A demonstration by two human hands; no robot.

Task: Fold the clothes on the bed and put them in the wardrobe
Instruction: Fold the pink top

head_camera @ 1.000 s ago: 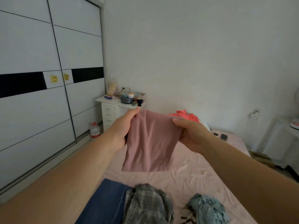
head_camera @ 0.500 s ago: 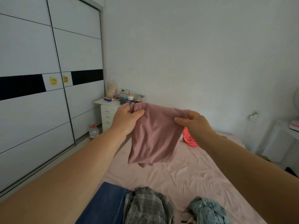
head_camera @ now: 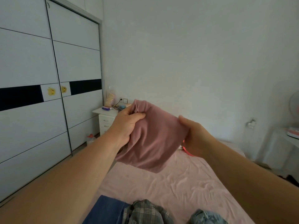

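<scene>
The wardrobe [head_camera: 48, 110] fills the left side, its two sliding doors closed, each with one gold handle; the bed [head_camera: 186, 188] under a pink sheet runs from the foreground to the far wall, with a nightstand [head_camera: 105, 117] between the two. Three garments lie at the bed's near edge: one blue [head_camera: 105, 210], one grey plaid [head_camera: 145, 212], one pale blue-green [head_camera: 205, 217], all unfolded by the look of them, and a red piece [head_camera: 186, 149] peeks out behind the right hand. Held in the air above the sheet is one mauve cloth [head_camera: 153, 143], already doubled into a small panel. The left hand [head_camera: 127, 125] grips its bunched upper corner, thumb curled over the fabric; the right hand [head_camera: 194, 138] holds the opposite edge, fingers mostly hidden behind it. The step in hand looks like the last fold of this piece. Next it likely needs bringing the edges together, then a free hand to slide a door open, since both are shut and both hands are busy
</scene>
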